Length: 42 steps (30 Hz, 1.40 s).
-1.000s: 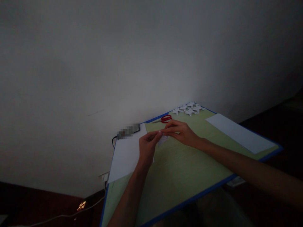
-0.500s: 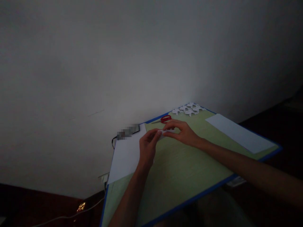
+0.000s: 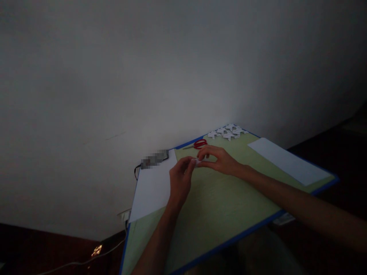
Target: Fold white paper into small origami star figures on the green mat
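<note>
A small folded piece of white paper (image 3: 196, 162) is pinched between both hands above the middle of the green tabletop (image 3: 223, 206). My left hand (image 3: 181, 177) is closed on its left end, with thumb and fingers pressed together. From the right, my right hand (image 3: 219, 158) grips the other end between thumb and fingertips. The fingers hide most of the paper, so its exact shape cannot be made out. Just beyond my right hand lie red-handled scissors (image 3: 200, 144), blades toward the left.
Several folded white paper stars (image 3: 229, 131) are grouped at the far corner. A stack of white paper strips (image 3: 289, 162) lies along the right edge. On the left are a white sheet (image 3: 153, 191) and a blurred-out device (image 3: 155, 159) with a cable. A wall (image 3: 172, 76) borders the far side.
My right fingers have shifted slightly on the paper, and less of it shows between the hands. My left hand has turned a little. The other things lie as before.
</note>
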Each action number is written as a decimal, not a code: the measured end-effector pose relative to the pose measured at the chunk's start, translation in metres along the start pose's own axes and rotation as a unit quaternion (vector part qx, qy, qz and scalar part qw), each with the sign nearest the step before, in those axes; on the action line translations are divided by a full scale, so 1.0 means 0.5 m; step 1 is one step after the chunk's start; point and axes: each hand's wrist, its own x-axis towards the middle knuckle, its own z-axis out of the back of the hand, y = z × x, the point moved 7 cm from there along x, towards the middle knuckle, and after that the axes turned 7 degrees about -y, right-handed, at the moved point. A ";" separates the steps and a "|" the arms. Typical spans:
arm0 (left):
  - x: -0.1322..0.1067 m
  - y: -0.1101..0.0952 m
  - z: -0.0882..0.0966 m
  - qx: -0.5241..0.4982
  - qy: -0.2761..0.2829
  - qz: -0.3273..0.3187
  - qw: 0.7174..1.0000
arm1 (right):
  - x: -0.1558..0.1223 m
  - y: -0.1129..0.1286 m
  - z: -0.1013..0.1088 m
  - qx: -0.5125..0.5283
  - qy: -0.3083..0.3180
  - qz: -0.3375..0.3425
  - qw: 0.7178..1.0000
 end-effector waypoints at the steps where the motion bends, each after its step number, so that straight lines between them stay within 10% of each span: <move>1: 0.001 0.001 -0.001 -0.005 0.003 0.003 1.000 | 0.000 -0.001 0.000 0.002 0.004 0.006 1.000; 42: 0.004 0.003 0.011 0.026 -0.022 -0.016 0.999 | -0.008 0.013 0.011 -0.008 -0.080 0.017 0.997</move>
